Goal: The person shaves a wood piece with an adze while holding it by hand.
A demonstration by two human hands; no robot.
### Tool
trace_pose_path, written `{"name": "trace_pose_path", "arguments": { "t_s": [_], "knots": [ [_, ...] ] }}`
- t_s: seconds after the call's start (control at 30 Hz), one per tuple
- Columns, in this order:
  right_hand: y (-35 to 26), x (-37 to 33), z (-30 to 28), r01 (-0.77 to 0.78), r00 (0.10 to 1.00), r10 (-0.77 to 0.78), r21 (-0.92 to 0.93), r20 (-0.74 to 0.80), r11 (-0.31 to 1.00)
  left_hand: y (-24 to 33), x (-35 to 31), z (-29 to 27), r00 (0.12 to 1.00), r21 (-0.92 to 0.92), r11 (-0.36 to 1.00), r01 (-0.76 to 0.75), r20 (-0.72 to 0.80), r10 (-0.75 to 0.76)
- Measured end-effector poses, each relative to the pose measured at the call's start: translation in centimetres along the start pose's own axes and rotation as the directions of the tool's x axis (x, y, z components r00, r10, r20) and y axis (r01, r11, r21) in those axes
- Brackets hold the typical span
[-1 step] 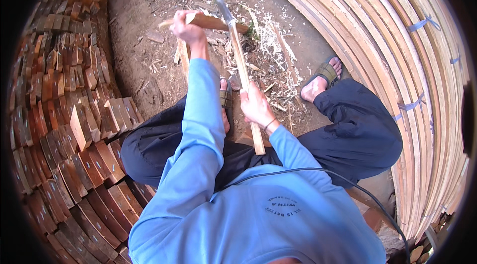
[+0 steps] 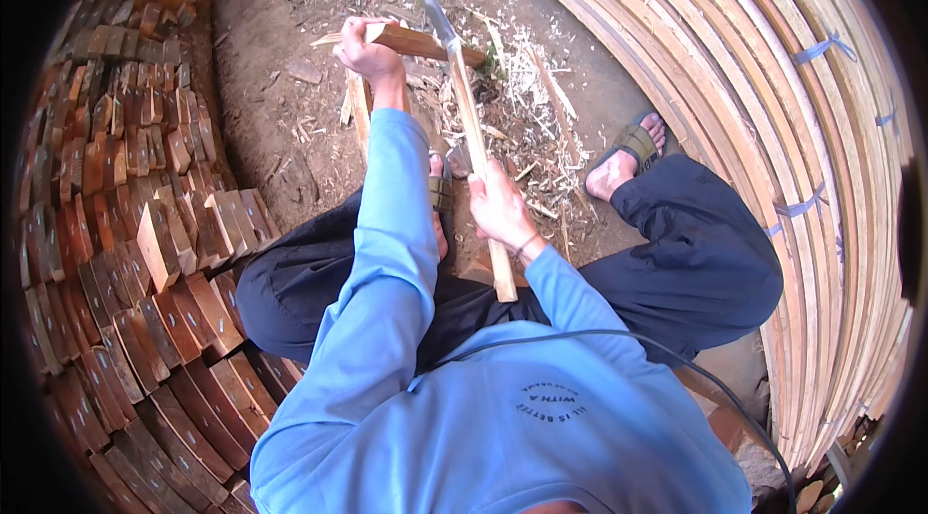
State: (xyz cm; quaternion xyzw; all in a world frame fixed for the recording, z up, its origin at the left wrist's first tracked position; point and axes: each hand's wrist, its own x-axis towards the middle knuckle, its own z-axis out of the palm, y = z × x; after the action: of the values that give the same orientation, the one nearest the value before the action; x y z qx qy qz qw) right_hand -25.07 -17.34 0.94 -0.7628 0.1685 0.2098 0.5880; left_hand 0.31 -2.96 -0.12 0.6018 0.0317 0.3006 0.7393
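Observation:
My left hand is closed around a short wooden stick, which lies crosswise in front of me, one end past each side of the fist. In my right hand is the pale wooden handle of a hatchet, gripped on its lower half. Its narrow dark metal head is seen nearly edge-on and is by the right part of the stick. Whether the blade touches the wood I cannot tell. Below the left fist another piece of wood stands partly hidden by my wrist.
Wood chips and shavings cover the dirt floor ahead. Stacked short wooden blocks form a wall at left. Long boards, bundled with bluish ties, curve along the right. My sandalled feet flank the chips. A black cable crosses my shirt.

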Motion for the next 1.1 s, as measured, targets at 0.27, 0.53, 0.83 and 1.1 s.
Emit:
{"name": "trace_pose_path", "arguments": {
  "t_s": [0.27, 0.53, 0.83, 1.1],
  "knots": [
    [-0.5, -3.6, -1.6, -0.071, 0.997, 0.068, 0.081, 0.047, 0.994, -0.8, 1.8, -0.7, 0.992, -0.083, 0.991, 0.108, -0.051, -0.113],
    [-0.4, -4.8, -0.9, -0.343, 0.932, 0.340, 0.004, 0.123, 0.939, -0.6, 2.1, 0.7, 0.995, -0.108, 0.993, 0.044, -0.084, -0.053],
    [0.3, -3.5, -0.2, -0.232, 0.970, 0.230, 0.005, 0.082, 0.973, -0.8, 3.5, 1.0, 0.997, -0.070, 0.997, 0.037, -0.069, -0.042],
    [0.5, -2.9, 0.5, -0.119, 0.992, 0.119, -0.004, 0.041, 0.993, -1.3, 4.0, -0.3, 0.983, -0.136, 0.986, 0.094, -0.145, -0.113]
  ]
}}
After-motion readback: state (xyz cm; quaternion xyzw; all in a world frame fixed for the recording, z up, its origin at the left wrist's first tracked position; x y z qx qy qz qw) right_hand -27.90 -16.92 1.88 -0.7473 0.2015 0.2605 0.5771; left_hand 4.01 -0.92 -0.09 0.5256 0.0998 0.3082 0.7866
